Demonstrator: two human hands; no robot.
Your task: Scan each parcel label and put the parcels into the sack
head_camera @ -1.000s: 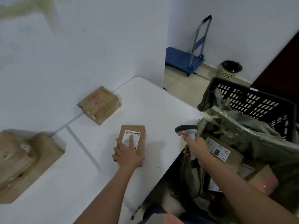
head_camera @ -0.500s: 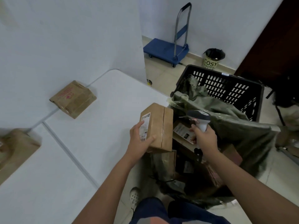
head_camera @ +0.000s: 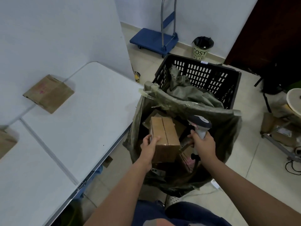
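Two hands are engaged over the sack mouth. The left hand [head_camera: 149, 145] is clamped on the near left edge of a rectangular brown cardboard parcel [head_camera: 164, 136] with a taped centre seam — thumb on the top face, fingers wrapped around the left side. The parcel is held inside the rim line of the olive-green woven plastic sack [head_camera: 187, 105], above other brown parcels already lying in it. The parcel's long axis runs away from the person, nearly in line with the left forearm, with the far end tipped slightly upward. No label can be seen on the faces shown.

The right hand [head_camera: 203, 144] is closed around the grip of a grey handheld barcode scanner [head_camera: 199, 123], whose head is pointed forward and to the left, just beside the parcel's right edge. The scanner is not touching the parcel.

The coming move is judged to be a release straight down: the sack floor lies directly beneath the left hand, so no sideways travel is required — only the opening of the fingers. The right hand is well placed to stay clear.

On the white folding table [head_camera: 91, 115], to the left, a flat brown cardboard parcel [head_camera: 48, 93] lies against the wall, nearer the left hand, and the corner of another brown parcel [head_camera: 5, 142] is seen at the frame's left edge. Both are judged to be awaiting scanning.
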